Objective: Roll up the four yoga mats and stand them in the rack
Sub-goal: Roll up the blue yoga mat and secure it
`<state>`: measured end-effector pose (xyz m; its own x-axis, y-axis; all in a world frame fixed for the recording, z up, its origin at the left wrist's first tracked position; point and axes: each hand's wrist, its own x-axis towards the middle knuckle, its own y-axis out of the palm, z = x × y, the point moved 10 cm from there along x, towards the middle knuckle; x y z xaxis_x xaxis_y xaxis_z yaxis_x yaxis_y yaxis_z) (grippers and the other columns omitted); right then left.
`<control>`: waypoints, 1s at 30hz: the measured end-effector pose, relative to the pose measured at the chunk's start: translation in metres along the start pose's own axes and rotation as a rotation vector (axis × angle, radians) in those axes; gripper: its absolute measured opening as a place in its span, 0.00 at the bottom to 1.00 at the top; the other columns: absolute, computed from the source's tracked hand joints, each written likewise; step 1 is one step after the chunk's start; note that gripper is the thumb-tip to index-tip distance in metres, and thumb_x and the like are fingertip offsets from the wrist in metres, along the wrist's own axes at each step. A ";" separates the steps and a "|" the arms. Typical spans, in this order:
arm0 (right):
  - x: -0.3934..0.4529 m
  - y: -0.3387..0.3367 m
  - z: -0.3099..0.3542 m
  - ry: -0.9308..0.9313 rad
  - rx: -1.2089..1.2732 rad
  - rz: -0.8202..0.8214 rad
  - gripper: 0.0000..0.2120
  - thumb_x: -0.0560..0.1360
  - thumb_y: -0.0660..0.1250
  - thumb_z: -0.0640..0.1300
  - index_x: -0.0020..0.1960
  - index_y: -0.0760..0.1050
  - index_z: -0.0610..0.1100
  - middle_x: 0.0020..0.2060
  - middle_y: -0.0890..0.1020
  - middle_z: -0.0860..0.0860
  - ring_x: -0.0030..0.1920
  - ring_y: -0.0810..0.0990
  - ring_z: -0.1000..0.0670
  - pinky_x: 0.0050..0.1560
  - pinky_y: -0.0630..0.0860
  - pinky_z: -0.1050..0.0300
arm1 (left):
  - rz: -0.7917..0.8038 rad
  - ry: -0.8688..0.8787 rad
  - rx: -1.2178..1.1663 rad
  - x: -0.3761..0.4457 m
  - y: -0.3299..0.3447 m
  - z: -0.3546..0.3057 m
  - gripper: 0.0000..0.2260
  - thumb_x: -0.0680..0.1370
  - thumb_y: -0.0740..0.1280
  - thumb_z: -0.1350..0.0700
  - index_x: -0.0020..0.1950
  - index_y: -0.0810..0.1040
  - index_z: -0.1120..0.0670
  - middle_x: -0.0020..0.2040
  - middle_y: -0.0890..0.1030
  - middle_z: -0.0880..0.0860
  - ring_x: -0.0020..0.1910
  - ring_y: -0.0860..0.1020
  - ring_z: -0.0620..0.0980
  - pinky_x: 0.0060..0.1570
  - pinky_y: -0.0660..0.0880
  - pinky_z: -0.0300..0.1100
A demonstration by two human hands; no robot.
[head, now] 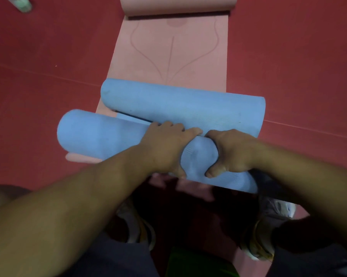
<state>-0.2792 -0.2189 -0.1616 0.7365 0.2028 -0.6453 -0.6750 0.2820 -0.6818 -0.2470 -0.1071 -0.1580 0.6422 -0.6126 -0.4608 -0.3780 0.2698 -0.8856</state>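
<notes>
Centrally in the head view, both hands grip the near roll (100, 134) of a blue mat. The left hand (164, 148) curls over the roll, fingers on the far side, thumb on the near side. The right hand (234, 152) grips it likewise, just beside the left hand, with bare roll showing between them. The far roll (180, 108) of blue mat lies touching the near one; whether the two are a single mat cannot be told. Both rolls rest across a pink mat (172, 52), which runs flat from near to far on the red floor (48, 56). The pink mat's far end (178, 5) is curled into a roll. At far left a pale green object (21, 4) lies on the floor. Two shoes (140, 228) stand at the near edge.
</notes>
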 end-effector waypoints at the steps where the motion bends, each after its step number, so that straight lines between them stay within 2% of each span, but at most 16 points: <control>1: -0.001 0.002 0.001 -0.003 -0.002 0.008 0.42 0.59 0.79 0.64 0.67 0.65 0.57 0.53 0.79 0.56 0.53 0.77 0.49 0.52 0.76 0.51 | -0.003 -0.011 0.025 0.000 0.000 -0.002 0.49 0.55 0.75 0.29 0.73 0.59 0.37 0.61 0.76 0.46 0.60 0.76 0.53 0.57 0.71 0.53; 2: -0.002 0.006 0.002 -0.005 -0.036 0.000 0.44 0.59 0.79 0.65 0.69 0.63 0.58 0.56 0.79 0.54 0.55 0.77 0.48 0.55 0.75 0.48 | 0.006 -0.022 0.021 -0.001 0.003 -0.003 0.46 0.56 0.76 0.30 0.70 0.62 0.38 0.60 0.77 0.45 0.58 0.76 0.53 0.55 0.71 0.52; 4: -0.005 0.015 0.007 -0.005 -0.195 -0.047 0.53 0.57 0.78 0.68 0.75 0.54 0.60 0.62 0.74 0.51 0.62 0.74 0.44 0.65 0.69 0.37 | 0.057 -0.037 -0.059 -0.002 0.010 0.000 0.42 0.58 0.76 0.31 0.67 0.65 0.37 0.56 0.78 0.44 0.56 0.78 0.52 0.50 0.72 0.49; 6: -0.007 0.022 0.014 -0.010 -0.314 -0.072 0.58 0.56 0.78 0.68 0.76 0.49 0.60 0.63 0.72 0.50 0.65 0.72 0.43 0.68 0.62 0.31 | 0.138 -0.048 -0.157 -0.003 0.015 0.006 0.41 0.58 0.76 0.31 0.67 0.66 0.36 0.52 0.78 0.42 0.53 0.78 0.49 0.47 0.72 0.46; 8: -0.006 0.019 0.015 -0.013 -0.290 -0.091 0.49 0.57 0.78 0.66 0.71 0.58 0.58 0.55 0.77 0.52 0.59 0.76 0.45 0.63 0.68 0.37 | 0.199 -0.044 -0.193 -0.004 0.017 0.006 0.40 0.58 0.77 0.32 0.67 0.66 0.35 0.48 0.75 0.41 0.50 0.76 0.48 0.46 0.72 0.45; 10: -0.003 0.015 0.011 -0.017 -0.221 -0.082 0.39 0.58 0.78 0.64 0.63 0.64 0.56 0.47 0.78 0.55 0.51 0.79 0.47 0.54 0.72 0.46 | 0.220 -0.043 -0.208 -0.004 0.016 0.003 0.42 0.58 0.77 0.33 0.68 0.63 0.35 0.50 0.75 0.40 0.48 0.75 0.47 0.48 0.73 0.46; 13: 0.001 0.013 -0.002 -0.014 -0.050 0.021 0.37 0.58 0.80 0.62 0.62 0.67 0.57 0.46 0.77 0.58 0.50 0.78 0.50 0.46 0.72 0.53 | 0.140 -0.025 -0.127 -0.003 0.012 -0.005 0.49 0.55 0.78 0.33 0.71 0.58 0.35 0.59 0.76 0.45 0.56 0.77 0.51 0.53 0.73 0.51; 15: 0.001 0.015 -0.007 -0.014 0.029 0.075 0.38 0.58 0.80 0.62 0.62 0.68 0.56 0.48 0.78 0.59 0.50 0.78 0.51 0.47 0.73 0.54 | 0.099 -0.012 -0.034 -0.001 0.012 -0.012 0.47 0.55 0.78 0.33 0.69 0.60 0.37 0.59 0.76 0.46 0.58 0.77 0.53 0.55 0.73 0.54; 17: 0.000 0.020 -0.005 -0.018 -0.022 0.063 0.40 0.58 0.79 0.64 0.64 0.66 0.57 0.52 0.78 0.56 0.54 0.78 0.48 0.55 0.73 0.47 | 0.124 -0.027 -0.051 -0.001 0.014 -0.013 0.42 0.57 0.78 0.34 0.65 0.62 0.38 0.51 0.75 0.44 0.56 0.78 0.53 0.50 0.71 0.51; 19: -0.003 0.024 0.004 -0.043 -0.201 -0.015 0.48 0.56 0.77 0.68 0.70 0.60 0.58 0.59 0.76 0.51 0.62 0.75 0.44 0.66 0.64 0.32 | 0.189 -0.036 -0.135 -0.001 0.019 -0.009 0.40 0.58 0.79 0.35 0.65 0.64 0.37 0.45 0.71 0.42 0.54 0.78 0.51 0.45 0.68 0.47; 20: -0.004 0.027 0.009 -0.051 -0.274 -0.032 0.53 0.55 0.78 0.69 0.73 0.57 0.58 0.62 0.74 0.50 0.65 0.73 0.43 0.68 0.59 0.29 | 0.219 -0.035 -0.175 -0.001 0.020 -0.006 0.40 0.58 0.79 0.35 0.66 0.65 0.37 0.45 0.70 0.41 0.55 0.78 0.50 0.45 0.68 0.46; 21: -0.005 0.029 0.012 -0.054 -0.317 -0.042 0.56 0.54 0.78 0.69 0.74 0.55 0.58 0.62 0.74 0.49 0.65 0.73 0.43 0.69 0.59 0.29 | 0.242 -0.033 -0.204 0.000 0.021 -0.004 0.42 0.58 0.79 0.35 0.67 0.65 0.36 0.47 0.70 0.40 0.55 0.78 0.49 0.45 0.70 0.45; 22: -0.005 0.029 0.013 -0.056 -0.330 -0.046 0.55 0.54 0.78 0.68 0.74 0.54 0.58 0.60 0.76 0.50 0.63 0.75 0.43 0.68 0.63 0.33 | 0.264 -0.033 -0.225 -0.001 0.023 -0.003 0.42 0.57 0.80 0.35 0.68 0.65 0.35 0.48 0.71 0.39 0.56 0.78 0.49 0.47 0.71 0.45; 25: -0.003 0.025 0.009 -0.076 -0.237 -0.011 0.46 0.58 0.77 0.67 0.70 0.59 0.60 0.50 0.80 0.56 0.52 0.79 0.47 0.55 0.73 0.47 | 0.313 -0.035 -0.282 -0.002 0.031 -0.008 0.46 0.58 0.80 0.36 0.71 0.61 0.34 0.55 0.75 0.40 0.58 0.77 0.49 0.55 0.76 0.49; 28: 0.000 0.020 -0.003 -0.079 -0.057 0.044 0.45 0.58 0.78 0.65 0.71 0.63 0.60 0.47 0.79 0.59 0.49 0.78 0.51 0.49 0.77 0.53 | 0.213 -0.036 -0.186 -0.001 0.025 -0.009 0.54 0.55 0.79 0.33 0.74 0.52 0.33 0.63 0.75 0.45 0.61 0.76 0.52 0.59 0.74 0.55; 30: 0.002 0.017 -0.010 -0.062 0.003 0.043 0.47 0.58 0.79 0.65 0.72 0.63 0.61 0.48 0.80 0.59 0.50 0.79 0.51 0.52 0.78 0.52 | 0.138 -0.043 -0.107 0.000 0.020 -0.011 0.54 0.55 0.78 0.32 0.74 0.52 0.33 0.62 0.75 0.47 0.60 0.77 0.53 0.59 0.73 0.56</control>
<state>-0.2896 -0.2228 -0.1776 0.7080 0.2723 -0.6516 -0.7062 0.2749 -0.6524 -0.2615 -0.1098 -0.1758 0.6061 -0.5423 -0.5819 -0.5322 0.2672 -0.8034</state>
